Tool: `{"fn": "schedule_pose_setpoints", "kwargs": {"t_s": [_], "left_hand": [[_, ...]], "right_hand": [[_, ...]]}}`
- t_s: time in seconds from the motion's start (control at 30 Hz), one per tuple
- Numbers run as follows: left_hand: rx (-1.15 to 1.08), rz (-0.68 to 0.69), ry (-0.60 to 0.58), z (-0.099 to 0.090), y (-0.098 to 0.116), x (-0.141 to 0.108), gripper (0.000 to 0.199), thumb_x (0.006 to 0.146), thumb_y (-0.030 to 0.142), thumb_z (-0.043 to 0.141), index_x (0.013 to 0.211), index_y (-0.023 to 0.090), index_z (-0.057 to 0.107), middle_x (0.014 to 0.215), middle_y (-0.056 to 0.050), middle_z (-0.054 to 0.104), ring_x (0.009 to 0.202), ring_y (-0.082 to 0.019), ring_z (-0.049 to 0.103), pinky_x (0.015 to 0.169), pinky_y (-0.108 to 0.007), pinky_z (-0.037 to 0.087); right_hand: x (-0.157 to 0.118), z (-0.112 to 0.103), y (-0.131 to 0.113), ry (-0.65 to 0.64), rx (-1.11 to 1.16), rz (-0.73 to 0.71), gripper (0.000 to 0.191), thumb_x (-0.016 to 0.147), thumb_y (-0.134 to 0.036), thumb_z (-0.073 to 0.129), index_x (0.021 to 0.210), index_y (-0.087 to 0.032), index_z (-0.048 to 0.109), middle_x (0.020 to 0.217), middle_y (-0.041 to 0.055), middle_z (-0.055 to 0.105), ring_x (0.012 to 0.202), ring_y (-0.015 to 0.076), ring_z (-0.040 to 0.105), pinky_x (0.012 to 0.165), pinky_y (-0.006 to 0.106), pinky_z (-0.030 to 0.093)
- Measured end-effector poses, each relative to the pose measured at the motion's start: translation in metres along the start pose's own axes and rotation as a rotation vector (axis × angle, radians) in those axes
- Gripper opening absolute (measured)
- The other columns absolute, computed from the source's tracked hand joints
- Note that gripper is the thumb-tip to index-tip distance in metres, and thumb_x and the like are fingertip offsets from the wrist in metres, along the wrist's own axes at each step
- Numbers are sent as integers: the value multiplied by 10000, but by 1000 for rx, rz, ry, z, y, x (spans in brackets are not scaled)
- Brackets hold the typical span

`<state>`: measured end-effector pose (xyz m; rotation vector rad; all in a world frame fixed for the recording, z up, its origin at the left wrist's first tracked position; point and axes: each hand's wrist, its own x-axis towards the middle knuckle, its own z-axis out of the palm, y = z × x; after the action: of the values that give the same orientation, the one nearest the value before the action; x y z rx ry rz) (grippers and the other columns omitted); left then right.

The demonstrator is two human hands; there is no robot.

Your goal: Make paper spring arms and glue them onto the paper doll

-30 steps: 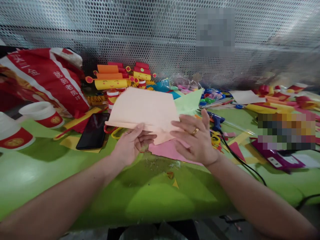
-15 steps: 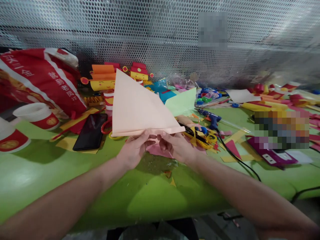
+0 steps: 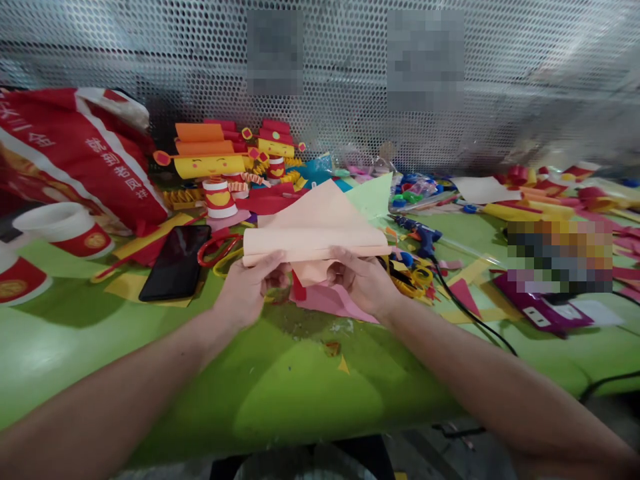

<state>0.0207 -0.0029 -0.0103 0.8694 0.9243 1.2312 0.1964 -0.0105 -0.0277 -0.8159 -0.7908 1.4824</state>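
Observation:
A pale peach sheet of paper [image 3: 315, 241] spans my two hands, its near part curled into a wide roll and its far part rising to a point. My left hand [image 3: 253, 287] pinches the roll's lower edge near its left end, thumb on top. My right hand [image 3: 363, 280] grips the same edge toward the right, thumb also on top and fingers curled beneath. Below the roll lie a pink paper piece [image 3: 345, 303] and a bit of red paper [image 3: 299, 288]. Red-handled scissors [image 3: 213, 251] rest left of the roll.
A black phone [image 3: 175, 263] and paper cups [image 3: 67, 230] stand at left, before a red bag [image 3: 95, 153]. Paper-and-cup figures [image 3: 220, 200] stand at the back. On the right are a blue glue gun [image 3: 423, 237] with its cord, yellow scraps and a purple packet [image 3: 540, 310].
The near edge of the peach paper has gone from a narrow fold to a wide roll. Its tall tip has dropped, and my hands have moved farther apart.

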Motion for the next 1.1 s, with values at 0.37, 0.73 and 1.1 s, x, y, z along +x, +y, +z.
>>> {"fn": "schedule_pose_setpoints", "kwargs": {"t_s": [0.37,0.73,1.1], "left_hand": [[96,-102,-32,4,-1,-5,261,607,362,736,666,131,630,526,-27,640,426,-118,552,441,-232,448],[126,-38,-62,-3,4,0,165,623,266,731,668,133,644,573,-4,626,423,-88,534,436,-213,428],[310,-52,-32,0,8,-2,176,693,271,681,681,141,564,511,-6,624,344,-101,530,370,-201,394]], "right_hand": [[0,2,7,-39,-11,46,276,593,-359,764,751,-174,635,578,-24,643,474,112,592,507,258,504],[4,-3,1,56,-18,-5,320,566,-359,782,768,-173,618,614,-14,665,438,124,600,464,261,525],[5,-3,0,83,-36,-21,347,538,-392,791,754,-172,629,560,-7,655,498,169,647,465,262,517]]}}
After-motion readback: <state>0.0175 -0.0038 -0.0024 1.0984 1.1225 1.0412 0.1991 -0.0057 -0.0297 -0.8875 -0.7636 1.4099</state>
